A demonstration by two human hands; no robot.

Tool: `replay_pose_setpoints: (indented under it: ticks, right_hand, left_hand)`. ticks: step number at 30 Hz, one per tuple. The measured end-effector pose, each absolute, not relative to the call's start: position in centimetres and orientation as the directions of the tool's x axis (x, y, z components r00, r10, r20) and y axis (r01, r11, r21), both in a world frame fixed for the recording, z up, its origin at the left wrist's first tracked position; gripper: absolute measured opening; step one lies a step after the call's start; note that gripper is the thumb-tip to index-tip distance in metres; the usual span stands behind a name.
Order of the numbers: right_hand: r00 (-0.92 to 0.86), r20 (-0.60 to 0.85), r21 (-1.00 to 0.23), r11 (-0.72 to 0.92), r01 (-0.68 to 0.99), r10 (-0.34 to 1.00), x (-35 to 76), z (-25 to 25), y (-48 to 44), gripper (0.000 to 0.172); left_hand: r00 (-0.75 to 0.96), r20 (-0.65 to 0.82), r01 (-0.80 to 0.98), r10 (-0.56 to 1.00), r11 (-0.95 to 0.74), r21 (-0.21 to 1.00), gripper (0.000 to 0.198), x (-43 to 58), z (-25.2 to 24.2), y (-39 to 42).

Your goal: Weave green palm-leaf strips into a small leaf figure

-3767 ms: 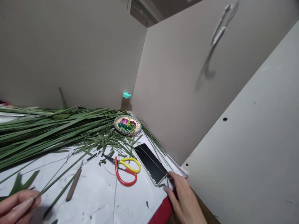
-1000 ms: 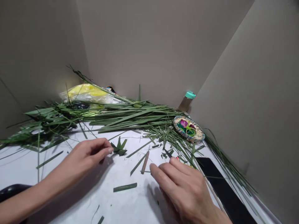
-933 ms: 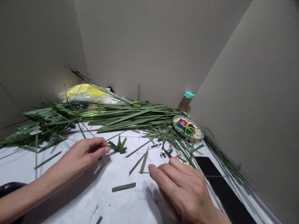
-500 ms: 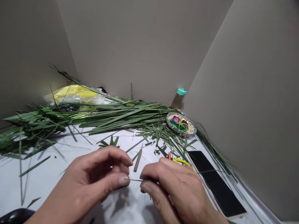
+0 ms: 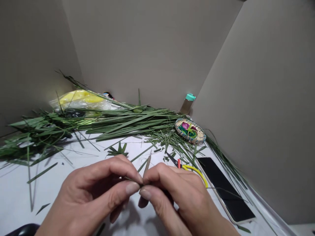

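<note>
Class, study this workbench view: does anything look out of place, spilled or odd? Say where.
Yes: a black smartphone lies at the table's right edge among the clippings, with a thin leaf strand across its screen. Cut green leaf scraps are also strewn over the white tabletop, looking spilled from the main leaf pile.
</note>
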State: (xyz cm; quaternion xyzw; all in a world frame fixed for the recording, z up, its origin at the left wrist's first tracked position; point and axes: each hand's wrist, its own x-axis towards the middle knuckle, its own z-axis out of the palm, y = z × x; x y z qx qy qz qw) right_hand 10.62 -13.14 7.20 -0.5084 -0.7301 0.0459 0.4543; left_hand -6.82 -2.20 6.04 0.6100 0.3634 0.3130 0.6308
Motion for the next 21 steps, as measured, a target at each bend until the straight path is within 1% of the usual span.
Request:
replay_pose_setpoints:
  ticks: [3,9,17,21]
  right_hand:
    - [-0.072,0.585,-0.549,0.46,0.697,0.808,10.3,7.2,-13.2,0.018]
    - [-0.054,0.567,-0.535,0.416,0.735,0.822,10.3,7.4,-13.6,0.016]
    - [-0.013,0.621,-0.481,0.394,0.783,0.783,10.7,7.3,-13.9,0.019]
    - [-0.056,0.68,-0.403,0.436,0.805,0.731,10.2,6.7,-13.2,0.017]
  left_hand:
    - [0.493,-0.106,0.013,0.863,0.115,0.993,0.037,-7.1,6.8,-1.9]
    - [0.409,-0.137,-0.063,0.902,0.177,0.982,0.039,-7.7,7.3,-1.6]
    - [0.28,-0.171,-0.146,0.945,0.218,0.965,0.04,-9.0,7.1,-1.3]
    - [0.293,-0.174,-0.149,0.94,0.225,0.963,0.036,-8.3,6.8,-1.9]
